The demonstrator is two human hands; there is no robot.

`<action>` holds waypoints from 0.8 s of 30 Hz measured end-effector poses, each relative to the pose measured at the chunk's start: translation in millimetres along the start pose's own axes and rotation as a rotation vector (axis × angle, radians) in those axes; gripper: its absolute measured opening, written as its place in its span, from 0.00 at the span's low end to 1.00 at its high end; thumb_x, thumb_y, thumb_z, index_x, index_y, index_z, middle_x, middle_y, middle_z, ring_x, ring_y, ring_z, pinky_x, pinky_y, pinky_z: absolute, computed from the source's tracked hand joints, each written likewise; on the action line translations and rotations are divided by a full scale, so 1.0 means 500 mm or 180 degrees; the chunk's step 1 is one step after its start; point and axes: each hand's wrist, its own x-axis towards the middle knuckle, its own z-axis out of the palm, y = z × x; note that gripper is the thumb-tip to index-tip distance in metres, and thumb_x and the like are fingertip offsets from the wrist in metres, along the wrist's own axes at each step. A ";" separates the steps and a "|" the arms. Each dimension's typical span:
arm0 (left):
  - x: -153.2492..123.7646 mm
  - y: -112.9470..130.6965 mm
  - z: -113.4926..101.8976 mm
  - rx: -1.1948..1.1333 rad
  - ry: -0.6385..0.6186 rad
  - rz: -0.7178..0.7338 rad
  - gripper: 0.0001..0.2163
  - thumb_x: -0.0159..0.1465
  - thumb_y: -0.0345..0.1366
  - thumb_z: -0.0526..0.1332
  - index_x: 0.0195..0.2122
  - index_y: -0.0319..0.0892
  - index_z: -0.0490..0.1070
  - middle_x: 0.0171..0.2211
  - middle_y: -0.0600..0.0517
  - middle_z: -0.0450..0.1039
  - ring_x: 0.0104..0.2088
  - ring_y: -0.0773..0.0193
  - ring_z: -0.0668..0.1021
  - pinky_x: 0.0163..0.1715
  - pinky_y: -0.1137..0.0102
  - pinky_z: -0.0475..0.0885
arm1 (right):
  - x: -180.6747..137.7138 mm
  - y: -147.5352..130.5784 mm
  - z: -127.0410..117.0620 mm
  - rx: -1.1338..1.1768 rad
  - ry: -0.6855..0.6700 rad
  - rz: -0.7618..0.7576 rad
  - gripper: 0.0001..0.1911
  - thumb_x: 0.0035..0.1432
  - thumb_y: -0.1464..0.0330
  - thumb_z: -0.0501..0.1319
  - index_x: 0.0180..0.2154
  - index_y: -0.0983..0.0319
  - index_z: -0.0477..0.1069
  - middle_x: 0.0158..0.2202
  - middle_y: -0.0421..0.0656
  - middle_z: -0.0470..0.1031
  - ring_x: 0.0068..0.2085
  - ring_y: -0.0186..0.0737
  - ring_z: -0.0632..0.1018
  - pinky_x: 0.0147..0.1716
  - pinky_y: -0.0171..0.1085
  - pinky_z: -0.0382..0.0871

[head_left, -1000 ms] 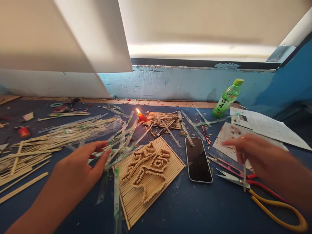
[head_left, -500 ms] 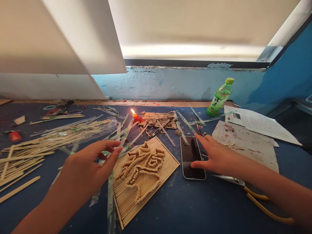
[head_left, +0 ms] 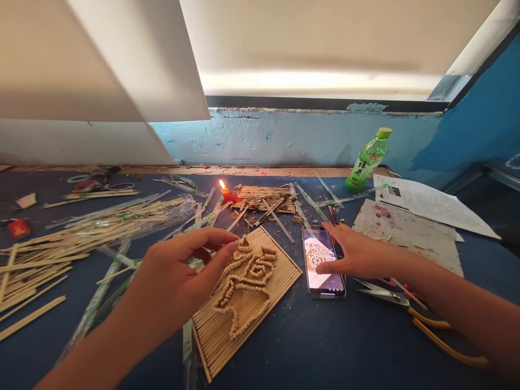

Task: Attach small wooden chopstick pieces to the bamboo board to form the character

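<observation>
A mat of bamboo sticks (head_left: 244, 319) lies in front of me, with a figure of small wooden beads (head_left: 247, 273) stuck on it. My left hand (head_left: 179, 279) hovers over the mat's left edge, fingers curled loosely and apart, nothing visible in them. To the right lies a phone (head_left: 323, 262) with its screen lit, showing a picture. My right hand (head_left: 357, 254) rests flat at the phone's right edge, fingers stretched out and the thumb touching the screen.
A lit candle stub (head_left: 225, 192) burns beside a second stick mat (head_left: 266, 199). Loose sticks and plastic wrappers (head_left: 81, 233) cover the left. Yellow-handled snips (head_left: 414, 314) lie at the right, papers (head_left: 410, 230) and a green bottle (head_left: 368, 161) beyond.
The phone screen has lit up under my right thumb. My left hand has moved right, over the mat's edge. One second ago my right hand was over the snips, holding a thin stick.
</observation>
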 end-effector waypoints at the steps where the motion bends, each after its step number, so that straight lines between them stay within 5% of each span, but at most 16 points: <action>1: 0.004 0.008 0.001 -0.0130 -0.0120 0.0055 0.10 0.63 0.47 0.64 0.38 0.47 0.79 0.33 0.53 0.82 0.31 0.61 0.79 0.26 0.72 0.71 | -0.002 -0.004 -0.003 0.0061 0.0005 -0.0026 0.64 0.45 0.33 0.59 0.72 0.61 0.44 0.69 0.58 0.57 0.64 0.67 0.65 0.57 0.55 0.65; 7: 0.025 0.062 0.019 -0.1128 -0.1034 0.0158 0.11 0.66 0.45 0.62 0.44 0.46 0.77 0.36 0.52 0.82 0.34 0.61 0.81 0.31 0.71 0.76 | -0.041 -0.047 -0.064 0.1263 0.0619 -0.0602 0.41 0.62 0.42 0.54 0.69 0.53 0.52 0.55 0.50 0.72 0.45 0.51 0.78 0.42 0.47 0.74; 12: 0.035 0.117 0.061 -0.1504 -0.1628 0.0429 0.12 0.65 0.44 0.63 0.46 0.46 0.77 0.37 0.51 0.80 0.36 0.60 0.81 0.35 0.68 0.76 | -0.076 -0.106 -0.104 0.2572 0.0989 -0.1595 0.25 0.69 0.54 0.55 0.64 0.51 0.62 0.53 0.44 0.72 0.47 0.41 0.77 0.46 0.40 0.73; 16: 0.039 0.144 0.090 -0.1821 -0.2107 0.0392 0.10 0.67 0.42 0.60 0.40 0.42 0.75 0.32 0.51 0.78 0.33 0.62 0.80 0.32 0.69 0.75 | -0.108 -0.130 -0.102 0.2526 0.1189 -0.1722 0.20 0.71 0.61 0.54 0.62 0.50 0.65 0.56 0.42 0.72 0.48 0.39 0.77 0.47 0.39 0.74; 24: 0.035 0.166 0.100 -0.2470 -0.3353 -0.0070 0.10 0.65 0.45 0.63 0.38 0.43 0.71 0.24 0.58 0.71 0.21 0.69 0.75 0.26 0.71 0.72 | -0.156 -0.093 -0.075 0.2035 0.1321 -0.1573 0.22 0.71 0.64 0.53 0.63 0.44 0.64 0.59 0.39 0.72 0.57 0.45 0.74 0.54 0.44 0.72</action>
